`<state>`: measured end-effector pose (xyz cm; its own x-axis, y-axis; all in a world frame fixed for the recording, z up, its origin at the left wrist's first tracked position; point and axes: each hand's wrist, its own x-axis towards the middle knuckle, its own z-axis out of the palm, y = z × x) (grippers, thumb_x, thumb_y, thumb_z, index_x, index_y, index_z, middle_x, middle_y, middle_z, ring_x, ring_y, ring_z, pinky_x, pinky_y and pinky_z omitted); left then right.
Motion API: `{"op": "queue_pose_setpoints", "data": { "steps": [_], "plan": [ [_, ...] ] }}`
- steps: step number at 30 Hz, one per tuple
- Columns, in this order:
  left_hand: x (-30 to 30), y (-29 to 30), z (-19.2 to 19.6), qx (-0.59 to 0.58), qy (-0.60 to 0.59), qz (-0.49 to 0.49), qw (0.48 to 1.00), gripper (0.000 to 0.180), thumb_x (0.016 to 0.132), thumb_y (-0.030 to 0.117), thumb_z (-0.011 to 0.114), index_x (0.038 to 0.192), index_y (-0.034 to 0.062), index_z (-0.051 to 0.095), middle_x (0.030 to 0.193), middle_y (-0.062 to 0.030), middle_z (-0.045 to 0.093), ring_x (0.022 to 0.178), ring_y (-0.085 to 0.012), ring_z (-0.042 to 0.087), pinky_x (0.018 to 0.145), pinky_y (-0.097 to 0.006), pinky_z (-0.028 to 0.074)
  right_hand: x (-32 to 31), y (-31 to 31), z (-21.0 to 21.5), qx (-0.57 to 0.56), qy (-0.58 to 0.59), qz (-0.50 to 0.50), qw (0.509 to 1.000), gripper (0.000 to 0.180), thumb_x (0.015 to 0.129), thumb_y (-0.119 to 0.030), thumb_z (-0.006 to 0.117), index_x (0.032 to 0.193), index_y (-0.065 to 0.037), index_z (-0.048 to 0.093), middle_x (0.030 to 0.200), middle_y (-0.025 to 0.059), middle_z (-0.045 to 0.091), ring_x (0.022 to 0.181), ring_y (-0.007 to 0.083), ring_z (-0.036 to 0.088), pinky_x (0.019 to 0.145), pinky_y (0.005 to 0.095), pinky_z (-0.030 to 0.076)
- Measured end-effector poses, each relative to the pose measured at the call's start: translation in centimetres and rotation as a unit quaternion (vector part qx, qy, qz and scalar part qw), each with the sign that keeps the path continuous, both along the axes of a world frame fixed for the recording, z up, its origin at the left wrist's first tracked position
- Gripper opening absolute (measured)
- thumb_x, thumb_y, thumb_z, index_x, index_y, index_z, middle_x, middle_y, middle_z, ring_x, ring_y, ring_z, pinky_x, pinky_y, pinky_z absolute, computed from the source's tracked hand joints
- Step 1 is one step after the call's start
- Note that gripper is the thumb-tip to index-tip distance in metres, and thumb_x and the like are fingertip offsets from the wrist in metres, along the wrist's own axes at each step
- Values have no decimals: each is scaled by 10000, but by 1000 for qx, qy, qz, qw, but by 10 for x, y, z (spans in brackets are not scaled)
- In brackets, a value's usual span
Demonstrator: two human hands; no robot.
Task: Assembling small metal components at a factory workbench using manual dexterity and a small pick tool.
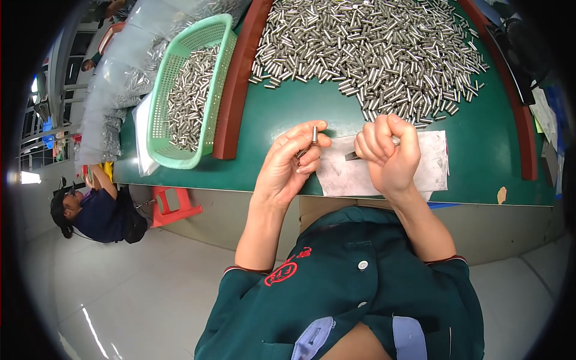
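Metal pin [314, 135] stands upright near the left edge of the pale cloth [432, 162], pinched by fingers of the left hand [282, 163], probably to expose its length. Over the cloth, the right hand [391, 155] curls its fingers around a dark metal piece [351, 156]. Beyond the cloth lie heaped pins [372, 48]; left of it, a green basket [159, 108] apparently separates others.

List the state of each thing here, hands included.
Left hand: curled, pinching a metal pin.
Right hand: closed around a grey object, mostly hidden.
Pin heap: loose, spread on the table.
Green basket: open, partly filled with pins.
Pale cloth: spread flat, stained.
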<state>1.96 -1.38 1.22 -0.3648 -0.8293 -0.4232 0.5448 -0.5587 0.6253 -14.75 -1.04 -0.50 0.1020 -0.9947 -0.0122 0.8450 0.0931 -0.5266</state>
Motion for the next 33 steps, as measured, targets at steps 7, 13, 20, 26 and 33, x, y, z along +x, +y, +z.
{"op": "queue_pose_setpoints", "data": {
  "steps": [7,13,20,26,33],
  "plan": [
    [19,5,22,-84,7,-4,996,152,891,198,459,881,47,451,658,37,317,512,-29,264,426,-150,227,0,0,-1,11,2,0,1000,366,839,-166,306,483,-97,263,409,-1,246,378,80,174,391,248,169],
    [89,-24,77,-379,-632,303,604,178,896,157,445,931,7,534,674,-23,483,574,-81,435,511,-202,339,-1,2,1,10,7,-1,1000,363,832,-162,315,480,-93,264,411,-3,243,380,80,176,391,246,171],
    [59,-46,56,-496,-754,191,387,231,696,99,656,909,34,593,930,-131,552,890,-283,509,776,-367,385,-1,2,0,13,9,-6,1000,364,831,-162,317,479,-90,264,413,0,251,381,78,179,392,242,174],
    [-30,-58,6,-544,-658,10,520,53,678,80,641,713,67,603,725,-59,523,742,-246,484,663,-359,345,-3,1,0,15,5,-7,1000,366,830,-171,322,479,-89,260,415,-2,249,381,77,181,392,244,167],
    [-50,-67,-12,-574,-650,-12,498,83,646,82,668,695,60,604,712,-48,521,746,-229,482,670,-345,336,-3,2,0,34,-8,-10,999,370,829,-181,330,477,-91,259,415,-5,251,379,77,182,389,246,164]
  ]
}}
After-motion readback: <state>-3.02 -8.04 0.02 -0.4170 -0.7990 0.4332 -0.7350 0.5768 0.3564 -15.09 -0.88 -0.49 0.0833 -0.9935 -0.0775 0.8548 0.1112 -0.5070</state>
